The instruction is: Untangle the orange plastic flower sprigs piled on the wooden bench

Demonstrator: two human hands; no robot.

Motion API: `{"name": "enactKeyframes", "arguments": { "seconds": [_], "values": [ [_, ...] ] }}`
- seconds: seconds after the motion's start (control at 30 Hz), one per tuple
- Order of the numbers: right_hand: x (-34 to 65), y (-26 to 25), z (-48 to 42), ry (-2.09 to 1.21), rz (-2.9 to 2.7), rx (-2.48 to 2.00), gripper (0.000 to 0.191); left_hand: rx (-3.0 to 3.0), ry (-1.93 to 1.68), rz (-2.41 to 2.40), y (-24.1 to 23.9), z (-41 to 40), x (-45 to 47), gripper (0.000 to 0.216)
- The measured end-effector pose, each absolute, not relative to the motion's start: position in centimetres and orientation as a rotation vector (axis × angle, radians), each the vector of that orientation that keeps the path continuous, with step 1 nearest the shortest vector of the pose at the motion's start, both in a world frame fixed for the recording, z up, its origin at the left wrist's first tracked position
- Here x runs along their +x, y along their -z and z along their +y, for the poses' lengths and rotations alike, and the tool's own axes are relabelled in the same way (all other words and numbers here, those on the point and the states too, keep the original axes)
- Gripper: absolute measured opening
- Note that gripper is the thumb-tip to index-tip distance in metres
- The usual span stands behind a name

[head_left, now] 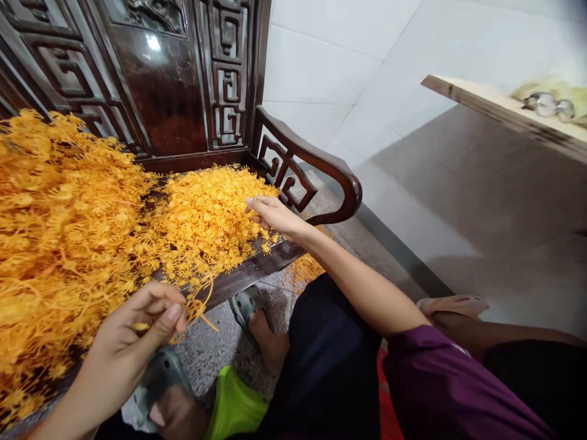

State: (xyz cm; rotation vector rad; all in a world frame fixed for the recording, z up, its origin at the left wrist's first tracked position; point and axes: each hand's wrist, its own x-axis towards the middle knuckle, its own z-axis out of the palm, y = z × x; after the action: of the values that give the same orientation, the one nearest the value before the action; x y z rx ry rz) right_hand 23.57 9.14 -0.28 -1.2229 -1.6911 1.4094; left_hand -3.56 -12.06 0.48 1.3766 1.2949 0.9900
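My left hand [137, 336] is closed, thumb against fingers, around an orange plastic flower sprig [198, 308] whose thin stems stick out to the right. My right hand [277, 215] reaches to the right edge of a pile of small loose orange plastic flower pieces [211, 214] on the dark wooden bench [238, 278]. Its fingers are pinched together, and what lies between them, if anything, is hidden. Left of that pile rises a larger heap of orange sprigs [59, 238] with long, tangled stems.
The bench has a carved back [160, 79] and a curved armrest [339, 183]. Orange bits [305, 269] lie on the floor below it. A bright green plastic object [236, 403] stands between my feet. At right, a wooden board [486, 110] juts out, carrying a watch-like object.
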Motion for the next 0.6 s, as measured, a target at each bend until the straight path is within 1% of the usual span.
{"name": "enactKeyframes", "arguments": {
  "seconds": [0.1,0.2,0.3,0.43,0.6],
  "values": [
    [23.8,1.2,10.9,-1.589,-1.342,-1.320,0.043,1.367,-0.978,1.339,0.4,-12.1,-4.3,0.021],
    [23.7,0.9,11.5,-1.682,-1.169,-1.211,0.040,1.315,-0.966,1.336,1.5,-12.0,-4.6,0.021],
    [23.4,0.0,11.4,-1.721,-1.142,-1.087,0.036,1.199,-0.997,1.274,2.0,-11.9,-4.7,0.020],
    [22.4,-1.2,11.2,-1.756,-1.129,-0.961,0.034,0.947,-1.119,1.179,1.4,-11.6,-4.1,0.016],
    [21.5,-2.7,10.8,-1.644,-1.186,-0.909,0.035,0.794,-1.215,1.058,0.5,-10.6,-2.7,0.009]
  ]
}}
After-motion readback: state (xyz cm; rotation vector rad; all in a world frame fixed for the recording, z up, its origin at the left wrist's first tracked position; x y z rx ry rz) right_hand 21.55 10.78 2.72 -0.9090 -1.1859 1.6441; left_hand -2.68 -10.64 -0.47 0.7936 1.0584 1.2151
